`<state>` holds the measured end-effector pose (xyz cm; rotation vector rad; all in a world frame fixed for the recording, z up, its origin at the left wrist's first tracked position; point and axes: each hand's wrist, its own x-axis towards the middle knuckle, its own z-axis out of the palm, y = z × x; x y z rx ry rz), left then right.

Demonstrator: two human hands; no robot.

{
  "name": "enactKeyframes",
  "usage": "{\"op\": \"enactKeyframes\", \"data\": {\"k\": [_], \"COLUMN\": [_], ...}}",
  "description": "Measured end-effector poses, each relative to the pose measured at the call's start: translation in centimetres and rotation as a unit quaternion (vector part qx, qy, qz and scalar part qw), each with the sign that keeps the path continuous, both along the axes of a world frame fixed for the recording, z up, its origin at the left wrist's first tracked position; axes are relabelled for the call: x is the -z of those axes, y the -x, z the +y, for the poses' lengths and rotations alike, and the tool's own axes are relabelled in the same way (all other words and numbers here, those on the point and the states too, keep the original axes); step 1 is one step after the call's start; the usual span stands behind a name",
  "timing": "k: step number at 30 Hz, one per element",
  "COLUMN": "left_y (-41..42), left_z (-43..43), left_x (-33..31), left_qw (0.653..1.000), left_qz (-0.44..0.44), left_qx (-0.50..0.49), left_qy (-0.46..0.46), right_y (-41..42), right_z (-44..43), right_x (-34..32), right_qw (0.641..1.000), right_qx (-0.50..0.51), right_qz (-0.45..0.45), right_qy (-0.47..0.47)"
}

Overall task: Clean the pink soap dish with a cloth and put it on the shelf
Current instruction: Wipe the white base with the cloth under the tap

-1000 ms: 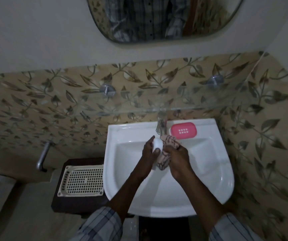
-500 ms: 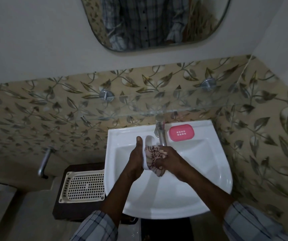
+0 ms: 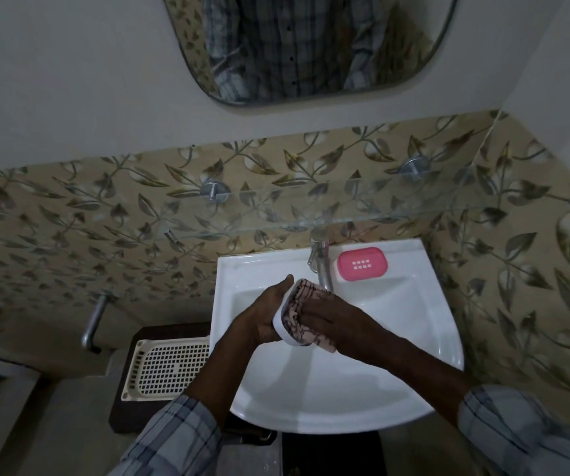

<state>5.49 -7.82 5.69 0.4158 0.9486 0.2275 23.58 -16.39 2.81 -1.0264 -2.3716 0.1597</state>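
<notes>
A pink soap dish [image 3: 362, 264] with a small grid of holes lies on the white basin's back rim, just right of the tap [image 3: 319, 262]. Over the bowl, my left hand [image 3: 259, 317] grips a white oval dish part [image 3: 281, 326] on its edge. My right hand [image 3: 335, 317] presses a pink patterned cloth [image 3: 299, 302] into the hollow of that white part. A clear glass shelf [image 3: 345, 216] on two metal pegs runs along the leaf-patterned tiles above the basin.
The white basin [image 3: 397, 372] fills the middle. A cream perforated basket [image 3: 167, 367] sits on a dark stand to its left. A metal pipe [image 3: 93, 321] juts from the left wall. A mirror [image 3: 311, 46] hangs above.
My left hand has turned the white part so its hollow faces right. My right hand has pushed the cloth into it. The pink dish has stayed on the rim.
</notes>
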Motion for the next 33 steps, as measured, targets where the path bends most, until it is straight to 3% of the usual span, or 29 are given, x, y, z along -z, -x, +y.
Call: {"op": "enactKeyframes", "data": {"k": [4, 11, 15, 17, 20, 24, 26, 28, 30, 33], "left_y": [0.2, -0.9, -1.3, -1.7, -2.3, -2.4, -2.4, -2.1, -1.4, -0.5], "left_z": [-0.3, -0.5, -0.9, -0.9, -1.2, -2.3, -3.1, -3.6, -3.4, -3.2], "left_x": [0.4, 0.5, 0.7, 0.5, 0.0, 0.4, 1.0, 2.3, 4.0, 5.0], "left_qw": [1.000, 0.999, 0.995, 0.990, 0.977, 0.954, 0.920, 0.854, 0.793, 0.796], "left_qz": [0.021, 0.019, 0.026, 0.056, 0.118, 0.166, 0.154, 0.142, 0.154, 0.112], "left_qx": [0.017, -0.027, -0.084, -0.114, -0.144, -0.135, -0.133, -0.141, -0.106, -0.065], "left_qy": [-0.004, -0.016, -0.036, -0.058, -0.099, -0.211, -0.334, -0.481, -0.580, -0.591], "right_y": [-0.3, 2.0, 2.5, 2.5, 2.9, 3.3, 3.4, 3.4, 3.2, 3.1], "right_z": [0.8, 0.3, 0.2, 0.2, -0.4, -0.9, -0.6, -0.2, 0.3, 0.8], "right_x": [-0.4, -2.7, -3.0, -3.1, -3.7, -3.7, -3.8, -4.3, -5.1, -6.0], "right_qw": [0.998, 0.989, 0.961, 0.915, 0.800, 0.666, 0.601, 0.549, 0.530, 0.574], "right_qx": [-0.042, 0.027, 0.097, 0.125, 0.148, 0.168, 0.181, 0.179, 0.162, 0.136], "right_qz": [-0.024, 0.039, 0.084, 0.183, 0.355, 0.516, 0.577, 0.619, 0.637, 0.627], "right_qy": [0.027, 0.142, 0.246, 0.338, 0.461, 0.512, 0.522, 0.533, 0.536, 0.509]}}
